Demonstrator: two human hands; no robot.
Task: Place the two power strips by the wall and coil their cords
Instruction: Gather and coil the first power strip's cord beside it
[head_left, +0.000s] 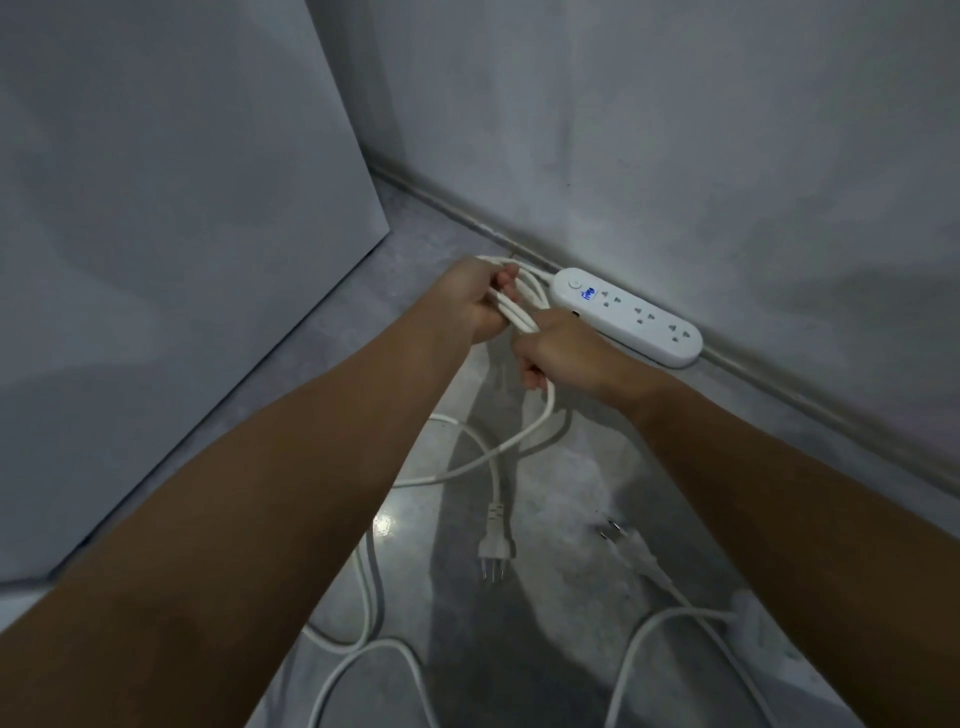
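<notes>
Fingers (505, 276) of the left hand (480, 304) clasp white cord loops (522, 318); the right hand (566, 353) grips the same cord below. One power strip (626, 316) lies against the wall (675, 156)

I see one white three-outlet power strip (628, 317) lying flat, face up, against the base of the wall (675, 156). Its white cord (524, 306) is gathered in several loops just left of it, and slack trails across the floor (571, 467) toward a three-pin plug (496, 551). A second cord (644, 639), also white, lies nearer on the right.
</notes>
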